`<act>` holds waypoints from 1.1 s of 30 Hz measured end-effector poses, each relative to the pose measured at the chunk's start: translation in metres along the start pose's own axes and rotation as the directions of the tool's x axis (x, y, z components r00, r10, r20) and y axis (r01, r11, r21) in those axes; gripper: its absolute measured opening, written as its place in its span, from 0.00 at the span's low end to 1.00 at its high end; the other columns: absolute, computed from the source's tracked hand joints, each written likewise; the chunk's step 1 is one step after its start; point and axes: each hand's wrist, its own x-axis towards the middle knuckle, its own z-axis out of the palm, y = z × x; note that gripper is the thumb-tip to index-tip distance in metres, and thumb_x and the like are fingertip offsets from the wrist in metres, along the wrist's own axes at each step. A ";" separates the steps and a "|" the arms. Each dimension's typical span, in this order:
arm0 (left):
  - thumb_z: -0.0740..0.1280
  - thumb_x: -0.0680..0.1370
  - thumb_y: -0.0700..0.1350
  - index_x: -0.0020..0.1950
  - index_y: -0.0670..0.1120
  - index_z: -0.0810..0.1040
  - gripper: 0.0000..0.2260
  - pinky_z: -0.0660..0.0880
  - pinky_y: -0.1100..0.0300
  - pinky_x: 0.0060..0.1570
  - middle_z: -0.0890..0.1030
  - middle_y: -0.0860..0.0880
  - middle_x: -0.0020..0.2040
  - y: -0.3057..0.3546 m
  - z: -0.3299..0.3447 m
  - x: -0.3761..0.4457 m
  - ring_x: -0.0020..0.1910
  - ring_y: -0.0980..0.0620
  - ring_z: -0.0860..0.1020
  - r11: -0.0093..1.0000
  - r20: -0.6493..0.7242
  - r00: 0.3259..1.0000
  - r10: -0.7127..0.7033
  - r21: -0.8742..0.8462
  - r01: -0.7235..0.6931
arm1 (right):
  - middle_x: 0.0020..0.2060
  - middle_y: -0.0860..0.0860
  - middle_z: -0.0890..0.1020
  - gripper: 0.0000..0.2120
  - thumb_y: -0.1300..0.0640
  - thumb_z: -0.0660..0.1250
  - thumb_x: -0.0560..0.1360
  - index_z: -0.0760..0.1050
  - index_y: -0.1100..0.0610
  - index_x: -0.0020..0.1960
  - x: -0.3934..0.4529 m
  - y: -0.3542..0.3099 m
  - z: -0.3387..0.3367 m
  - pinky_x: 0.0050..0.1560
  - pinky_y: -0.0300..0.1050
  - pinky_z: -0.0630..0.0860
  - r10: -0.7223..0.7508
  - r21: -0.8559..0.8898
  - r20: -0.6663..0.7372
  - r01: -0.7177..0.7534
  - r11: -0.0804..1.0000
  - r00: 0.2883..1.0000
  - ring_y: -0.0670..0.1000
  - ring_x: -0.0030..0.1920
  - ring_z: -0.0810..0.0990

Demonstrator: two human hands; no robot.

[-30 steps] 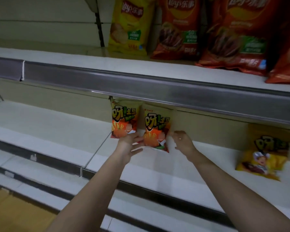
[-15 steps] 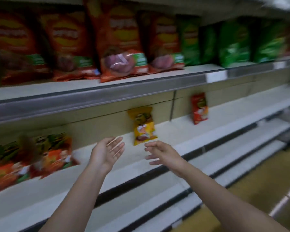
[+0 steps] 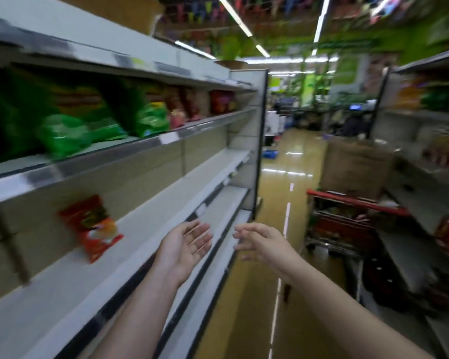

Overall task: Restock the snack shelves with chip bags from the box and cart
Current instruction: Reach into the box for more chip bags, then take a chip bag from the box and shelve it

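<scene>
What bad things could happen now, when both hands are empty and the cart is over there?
1. The red snack bag leans alone and tilted on the shelf; it might tip over.
2. The red shopping cart stands in a tight aisle beside a big cardboard box; a hurried turn could bump either.
3. The left hand and right hand are open and empty, so a rushed grip on the next bag might crush chips.

glossy yellow floor (image 3: pixel 275 193), ceiling strip lights (image 3: pixel 233 15)
</scene>
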 end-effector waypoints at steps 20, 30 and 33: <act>0.61 0.81 0.41 0.50 0.43 0.76 0.05 0.77 0.58 0.38 0.83 0.45 0.41 -0.113 0.454 0.349 0.39 0.48 0.80 0.951 0.473 0.876 -0.091 0.303 -0.065 | 0.48 0.56 0.84 0.11 0.63 0.58 0.81 0.80 0.58 0.51 0.242 -0.039 -0.461 0.40 0.42 0.81 -0.036 0.016 -0.629 0.059 0.998 0.777 0.51 0.43 0.84; 0.58 0.82 0.41 0.47 0.44 0.75 0.07 0.76 0.58 0.39 0.82 0.45 0.43 -0.131 0.611 0.543 0.40 0.49 0.79 0.946 0.464 0.878 -0.114 0.321 -0.047 | 0.47 0.56 0.84 0.08 0.62 0.62 0.80 0.79 0.60 0.53 0.397 -0.074 -0.628 0.43 0.45 0.80 -0.001 0.127 -0.737 0.140 0.982 0.676 0.53 0.46 0.83; 0.59 0.82 0.42 0.53 0.43 0.75 0.06 0.78 0.57 0.41 0.82 0.44 0.47 -0.142 0.654 0.576 0.42 0.48 0.80 0.900 0.537 0.834 -0.127 0.416 -0.130 | 0.47 0.56 0.84 0.08 0.62 0.62 0.80 0.80 0.59 0.53 0.427 -0.070 -0.666 0.43 0.44 0.79 0.030 0.119 -0.744 0.089 0.989 0.667 0.53 0.48 0.83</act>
